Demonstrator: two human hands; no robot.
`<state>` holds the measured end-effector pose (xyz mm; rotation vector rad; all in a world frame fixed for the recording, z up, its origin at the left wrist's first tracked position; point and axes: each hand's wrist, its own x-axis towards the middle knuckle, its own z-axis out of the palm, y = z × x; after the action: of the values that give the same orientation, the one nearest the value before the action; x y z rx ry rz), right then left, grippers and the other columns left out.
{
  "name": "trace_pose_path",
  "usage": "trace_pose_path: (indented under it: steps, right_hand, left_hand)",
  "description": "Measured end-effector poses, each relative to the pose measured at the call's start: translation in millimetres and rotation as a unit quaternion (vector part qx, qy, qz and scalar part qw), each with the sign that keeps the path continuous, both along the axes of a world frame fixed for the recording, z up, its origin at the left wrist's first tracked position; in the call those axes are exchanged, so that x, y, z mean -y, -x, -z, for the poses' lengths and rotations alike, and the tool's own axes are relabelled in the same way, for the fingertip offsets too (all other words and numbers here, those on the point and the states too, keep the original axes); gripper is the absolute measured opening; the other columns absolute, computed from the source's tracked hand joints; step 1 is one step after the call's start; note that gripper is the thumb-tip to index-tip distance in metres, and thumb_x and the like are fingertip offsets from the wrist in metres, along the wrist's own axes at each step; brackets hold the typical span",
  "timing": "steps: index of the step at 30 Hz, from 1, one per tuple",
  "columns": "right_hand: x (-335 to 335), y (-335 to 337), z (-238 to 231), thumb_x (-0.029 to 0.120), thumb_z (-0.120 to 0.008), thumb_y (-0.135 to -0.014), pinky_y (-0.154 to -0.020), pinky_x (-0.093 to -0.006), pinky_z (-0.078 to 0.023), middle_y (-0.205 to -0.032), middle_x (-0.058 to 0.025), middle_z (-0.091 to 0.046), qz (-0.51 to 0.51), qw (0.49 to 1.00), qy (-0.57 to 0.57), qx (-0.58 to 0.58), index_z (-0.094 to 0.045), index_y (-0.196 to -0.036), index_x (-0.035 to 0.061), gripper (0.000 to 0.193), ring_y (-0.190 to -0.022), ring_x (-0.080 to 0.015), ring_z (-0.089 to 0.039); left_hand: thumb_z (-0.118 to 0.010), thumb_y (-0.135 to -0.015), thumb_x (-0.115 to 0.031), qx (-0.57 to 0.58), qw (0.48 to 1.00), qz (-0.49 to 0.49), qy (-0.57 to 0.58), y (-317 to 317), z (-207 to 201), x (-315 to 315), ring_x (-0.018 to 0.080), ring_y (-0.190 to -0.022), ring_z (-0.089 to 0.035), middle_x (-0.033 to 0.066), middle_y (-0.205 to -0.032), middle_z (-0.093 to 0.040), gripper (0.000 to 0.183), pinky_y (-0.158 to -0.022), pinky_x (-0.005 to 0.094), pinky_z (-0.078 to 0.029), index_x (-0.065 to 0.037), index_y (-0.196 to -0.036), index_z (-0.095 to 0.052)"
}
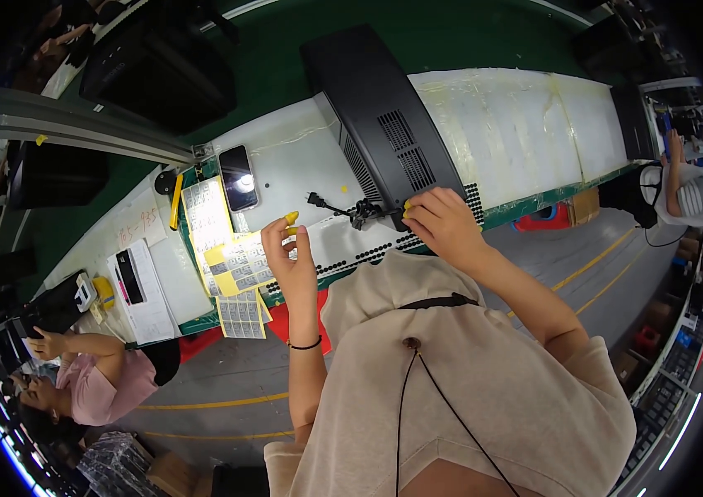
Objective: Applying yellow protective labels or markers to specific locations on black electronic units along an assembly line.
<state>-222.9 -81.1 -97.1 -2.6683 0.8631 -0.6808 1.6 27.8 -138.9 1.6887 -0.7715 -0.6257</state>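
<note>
- Green factory floor with yellow lines; long white workbench (pixel 517 124) runs across it.
- Large black slab-shaped appliance with vented back (pixel 384 116) lies on bench, near end by the worker.
- Right hand (pixel 442 224), yellow fingertip cots, fingers pinched together on appliance's near edge, beside bundled black power cord (pixel 351 211).
- Left hand (pixel 289 253) raised, fingers loosely apart, holding nothing I can make out; yellow label sheets (pixel 231 261) just left.
- Black smartphone (pixel 239 176) farther left.
- Step, by my judgement: fitting or labelling at the cord end; next calls for a steady pinch.
- Other people seated far left and right.
</note>
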Motion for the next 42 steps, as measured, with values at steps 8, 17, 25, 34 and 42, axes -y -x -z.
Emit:
trace_pose_path:
  steps: [8, 17, 25, 34, 42]
  right_hand:
    - [3, 4, -3, 0.013, -0.074, -0.073, -0.087, -0.0403, -0.044, -0.095, -0.0025, -0.060, -0.003, 1.000, 0.017, -0.017, -0.064, -0.083, 0.0076, 0.015, -0.091, -0.0232, -0.057]
    - [2, 7, 14, 0.012, -0.075, -0.073, -0.091, -0.0425, -0.045, -0.094, -0.0025, -0.060, -0.004, 0.999, 0.024, 0.026, -0.065, -0.081, 0.0078, 0.014, -0.093, -0.0222, -0.057]
    - [8, 13, 17, 0.012, -0.075, -0.072, -0.093, -0.0432, -0.045, -0.097, -0.0016, -0.062, -0.042, 0.998, 0.044, -0.005, -0.065, -0.083, 0.0078, 0.016, -0.096, -0.0216, -0.057]
    - [-15, 25, 5, 0.017, -0.075, -0.073, -0.095, -0.0420, -0.043, -0.105, -0.0057, -0.061, -0.019, 0.998, -0.002, -0.064, -0.064, -0.096, 0.0081, 0.027, -0.104, -0.0239, -0.056]
    - [-12, 13, -23, 0.016, -0.071, -0.073, -0.071, -0.0310, -0.040, -0.085, -0.0014, -0.053, -0.048, 0.980, -0.001, -0.193, -0.063, -0.084, 0.0093, 0.015, -0.085, -0.0182, -0.052]
  left_hand:
    - [-0.060, -0.088, -0.004, 0.000, 1.000, 0.002, -0.020, 2, 3, 3, 0.0144, -0.094, -0.053, 0.0056, -0.110, -0.052, 0.019, -0.070, 0.0245, -0.046, -0.005, -0.107, -0.058]
    - [-0.060, -0.090, -0.005, 0.000, 1.000, -0.011, -0.016, -3, 15, -1, 0.0098, -0.095, -0.053, 0.0034, -0.110, -0.055, 0.020, -0.065, 0.0190, -0.044, -0.003, -0.110, -0.058]
    - [-0.061, -0.090, -0.008, -0.008, 1.000, -0.008, -0.020, -4, 16, 4, 0.0097, -0.093, -0.053, 0.0035, -0.110, -0.057, 0.019, -0.067, 0.0197, -0.044, -0.003, -0.109, -0.058]
    - [-0.061, -0.091, -0.008, -0.013, 1.000, -0.012, -0.025, -7, 22, 3, 0.0103, -0.092, -0.053, 0.0035, -0.110, -0.057, 0.020, -0.068, 0.0204, -0.044, -0.003, -0.110, -0.058]
    - [-0.060, -0.091, -0.008, -0.020, 1.000, -0.006, -0.019, -7, 25, 7, 0.0088, -0.090, -0.053, 0.0031, -0.109, -0.058, 0.020, -0.066, 0.0186, -0.042, -0.004, -0.110, -0.058]
